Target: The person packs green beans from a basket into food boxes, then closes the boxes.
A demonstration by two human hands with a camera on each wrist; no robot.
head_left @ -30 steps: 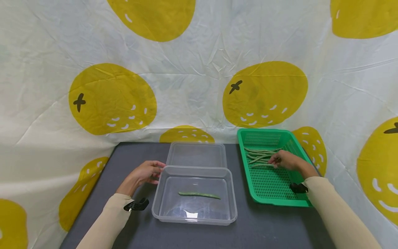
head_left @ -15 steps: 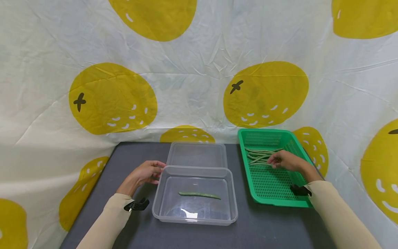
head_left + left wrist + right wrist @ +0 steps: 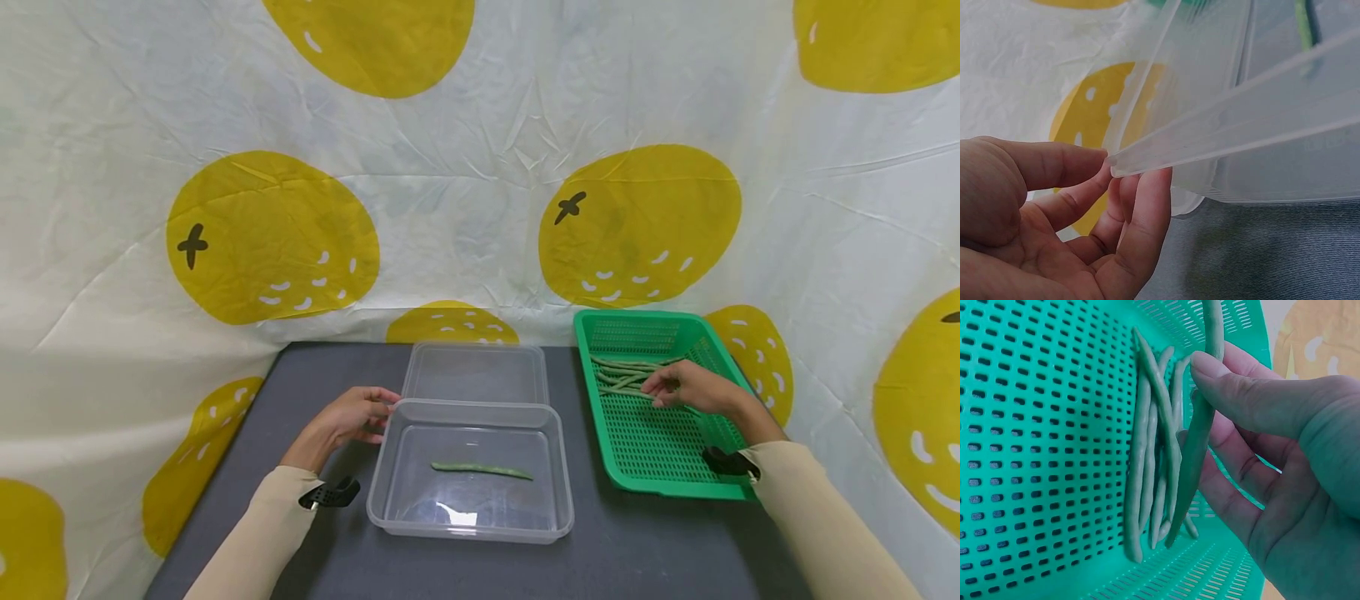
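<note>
My left hand (image 3: 358, 417) pinches the far left corner of a clear plastic container (image 3: 510, 507). In the left wrist view, its thumb and fingertips meet at the container's rim (image 3: 1210, 119). A single green bean (image 3: 482, 471) lies across the container's floor. Over at the right, my right hand (image 3: 693, 390) is inside a green plastic basket (image 3: 652, 454). Between thumb and fingers it grips one green bean (image 3: 1196, 447), seen in the right wrist view. Several other green beans (image 3: 1141, 456) lie bunched together on the basket's floor beside that hand.
Behind the container lies a flat, clear, rectangular plastic piece, seemingly a lid (image 3: 474, 373). Everything stands on a dark grey table (image 3: 600, 550). A white cloth (image 3: 465, 233) with yellow fruit prints hangs behind the table.
The right hand has shifted very slightly left and away from me inside the basket, along with the bean at its fingertips. The left hand stays at the container's corner.
</note>
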